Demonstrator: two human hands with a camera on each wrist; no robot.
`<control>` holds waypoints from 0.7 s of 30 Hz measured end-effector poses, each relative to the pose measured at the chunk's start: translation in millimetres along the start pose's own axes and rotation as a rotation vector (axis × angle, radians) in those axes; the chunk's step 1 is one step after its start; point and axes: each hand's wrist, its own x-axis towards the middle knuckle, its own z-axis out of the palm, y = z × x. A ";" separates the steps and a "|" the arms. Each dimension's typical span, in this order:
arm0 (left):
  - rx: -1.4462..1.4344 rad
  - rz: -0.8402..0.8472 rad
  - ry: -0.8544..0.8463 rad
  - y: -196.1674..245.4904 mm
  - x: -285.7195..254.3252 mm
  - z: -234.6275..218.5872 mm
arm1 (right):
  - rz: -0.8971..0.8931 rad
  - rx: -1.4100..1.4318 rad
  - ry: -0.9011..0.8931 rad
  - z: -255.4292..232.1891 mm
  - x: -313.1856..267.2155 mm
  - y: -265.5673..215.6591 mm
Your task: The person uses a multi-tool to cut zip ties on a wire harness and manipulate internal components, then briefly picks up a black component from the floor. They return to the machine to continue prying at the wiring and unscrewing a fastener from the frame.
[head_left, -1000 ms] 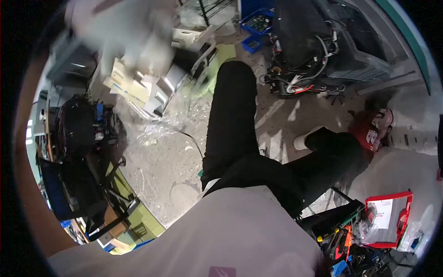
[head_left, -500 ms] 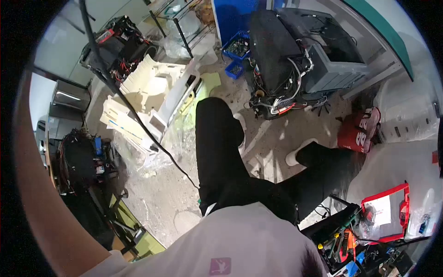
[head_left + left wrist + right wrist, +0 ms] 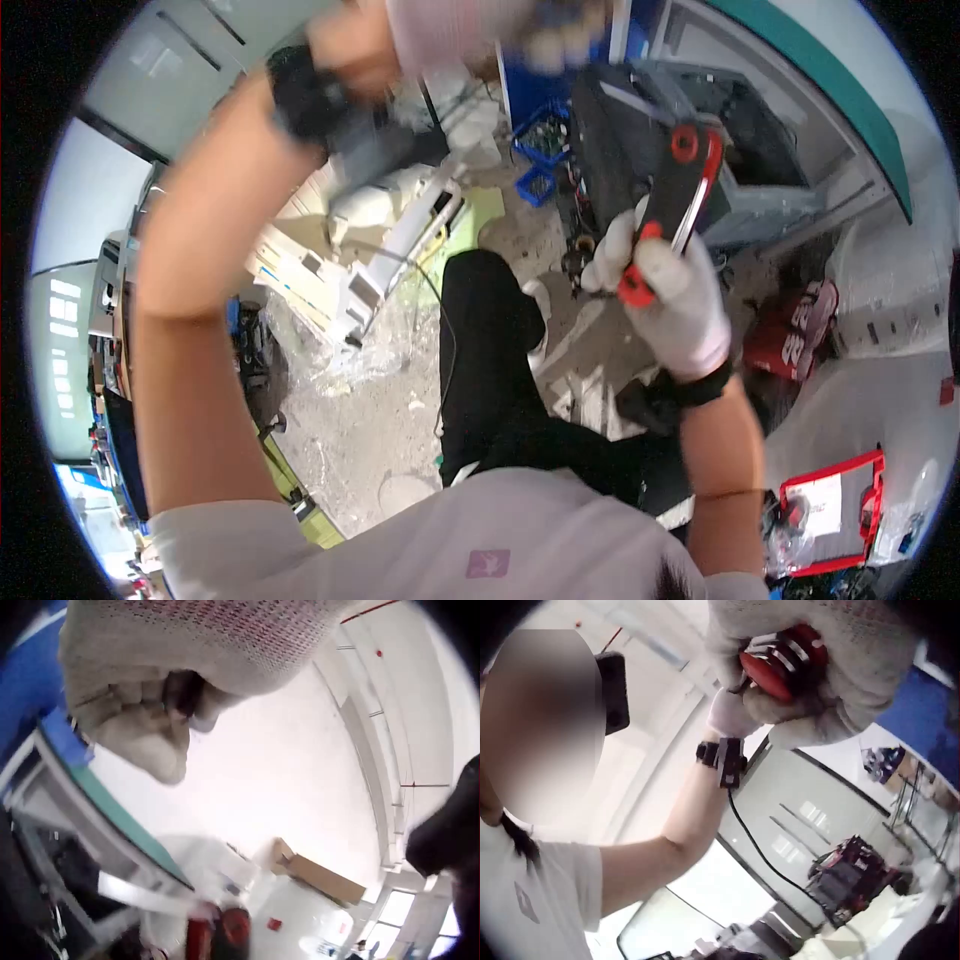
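Observation:
My gloved right hand [image 3: 680, 305] grips the handle of a red and black tool [image 3: 690, 190], a pale blade-like strip [image 3: 630, 103] reaching up and left from it. The right wrist view shows that hand [image 3: 862, 667] curled round the tool's red end [image 3: 769, 679]. High in the head view, my gloved left hand [image 3: 460, 30] is blurred. Close up in the left wrist view, its fingers [image 3: 142, 746] are curled round a small dark thing [image 3: 182, 691], mostly hidden. The two hands are apart, the left one higher.
Cream plastic housings [image 3: 300, 285] lie on the floor at left. Blue bins [image 3: 537, 185] stand near the back, beside a grey machine [image 3: 770, 210] with exposed wiring. A red bag [image 3: 795, 335] and a red-framed case [image 3: 870, 510] are at right. A cable hangs near my left arm.
Both hands have come into the head view: the right from below with the red and black tool, the left raised at the top. The head view has shifted slightly.

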 end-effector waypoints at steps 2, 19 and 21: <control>-0.233 -0.048 0.219 -48.9 -34.6 57.7 | 0.022 -0.066 0.094 -4.5 7.5 16.9; -0.897 -0.254 0.433 -170.6 -12.4 182.4 | -0.274 -1.610 0.322 -37.6 47.7 -15.4; -0.273 -0.007 0.812 -178.1 15.5 186.9 | -0.415 -1.674 0.237 -46.6 68.5 -23.1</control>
